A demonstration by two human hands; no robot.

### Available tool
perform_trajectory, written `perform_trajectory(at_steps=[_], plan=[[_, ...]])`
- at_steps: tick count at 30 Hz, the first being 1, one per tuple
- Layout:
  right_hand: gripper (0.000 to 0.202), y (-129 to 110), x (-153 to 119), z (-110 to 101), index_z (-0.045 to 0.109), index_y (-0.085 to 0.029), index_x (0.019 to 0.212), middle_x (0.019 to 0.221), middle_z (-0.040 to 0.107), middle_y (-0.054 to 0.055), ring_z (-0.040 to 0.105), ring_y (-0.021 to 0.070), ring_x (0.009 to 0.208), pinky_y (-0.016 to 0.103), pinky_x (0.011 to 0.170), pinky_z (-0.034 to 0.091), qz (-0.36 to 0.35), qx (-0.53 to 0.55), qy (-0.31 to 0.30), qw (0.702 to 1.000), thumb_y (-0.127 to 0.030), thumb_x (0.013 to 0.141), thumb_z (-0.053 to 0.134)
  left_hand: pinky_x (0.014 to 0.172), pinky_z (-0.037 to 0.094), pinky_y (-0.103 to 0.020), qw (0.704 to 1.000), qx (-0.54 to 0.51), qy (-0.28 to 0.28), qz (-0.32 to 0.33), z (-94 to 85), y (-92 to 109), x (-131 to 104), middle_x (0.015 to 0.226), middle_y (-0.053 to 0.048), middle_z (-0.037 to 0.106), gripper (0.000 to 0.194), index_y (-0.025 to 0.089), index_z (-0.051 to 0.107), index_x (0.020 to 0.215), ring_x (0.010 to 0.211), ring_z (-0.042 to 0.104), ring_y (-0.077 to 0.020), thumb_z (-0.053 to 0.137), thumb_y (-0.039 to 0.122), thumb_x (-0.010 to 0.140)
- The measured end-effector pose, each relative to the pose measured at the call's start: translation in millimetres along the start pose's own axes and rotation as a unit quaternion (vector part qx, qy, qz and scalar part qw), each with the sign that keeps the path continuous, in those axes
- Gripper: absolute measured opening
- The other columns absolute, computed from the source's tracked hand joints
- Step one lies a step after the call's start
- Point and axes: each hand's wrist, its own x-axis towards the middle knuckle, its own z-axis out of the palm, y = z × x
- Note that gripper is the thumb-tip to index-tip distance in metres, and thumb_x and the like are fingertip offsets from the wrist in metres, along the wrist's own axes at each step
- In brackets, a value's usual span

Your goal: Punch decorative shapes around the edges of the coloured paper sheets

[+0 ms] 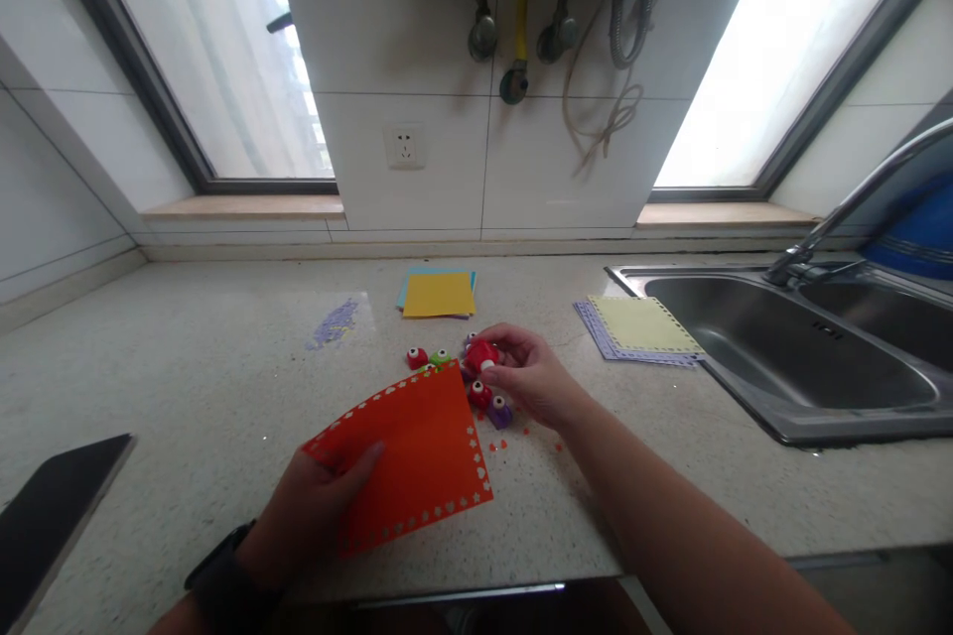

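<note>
An orange-red sheet of paper is gripped near its left side by my left hand, thumb on top. Small flower, heart and star shapes are punched along its visible edges. My right hand closes thumb and fingers around a red paper punch just beyond the sheet's top right corner. Around it stand several small punches: a red one and a green one on the left, another red one and a purple one below. Part of the group is hidden by the sheet and my fingers.
Yellow paper lies on blue sheets at the back. Pale yellow punched paper rests on purple sheets by the sink. Purple paper bits lie on clear film; orange bits dot the counter. A dark board is at left.
</note>
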Motion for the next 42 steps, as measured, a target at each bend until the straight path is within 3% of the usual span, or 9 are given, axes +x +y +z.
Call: perform_trajectory(at_steps=[5,16,42], plan=[[0.045,2.9,1.4,-3.1,0.075,-0.023,0.095,0.099,0.075,0.002,0.071,0.0129,0.086,0.025,0.078,0.059,-0.016,0.009,-0.015,1.000,-0.015,0.055,0.094,0.089,0.062,-0.040,0.997,0.068,0.003,0.029,-2.2,-3.5,-1.1,0.100,-0.004,0.082,0.028,0.021,0.080,0.099,0.097,0.076,-0.0304,0.070,0.043,0.084],[0.044,3.0,0.6,-1.9,0.076,-0.023,0.096,0.093,0.074,0.002,0.070,0.0101,0.081,0.021,0.075,0.059,-0.001,-0.001,-0.029,1.000,-0.015,0.056,0.094,0.081,0.064,-0.033,0.988,0.140,0.024,0.060,-5.1,-7.6,-2.5,0.097,-0.004,0.082,0.027,0.021,0.079,0.096,0.086,0.078,-0.0260,0.067,0.043,0.086],[0.043,5.5,1.3,-4.4,0.073,-0.021,0.099,0.091,0.073,0.002,0.070,0.0112,0.077,0.024,0.072,0.061,0.001,-0.026,-0.054,0.998,-0.016,0.060,0.092,0.076,0.064,-0.031,0.984,0.156,0.021,0.082,-2.8,-1.8,-4.2,0.089,-0.002,0.082,0.026,0.023,0.078,0.089,0.079,0.078,-0.0241,0.065,0.045,0.086]])
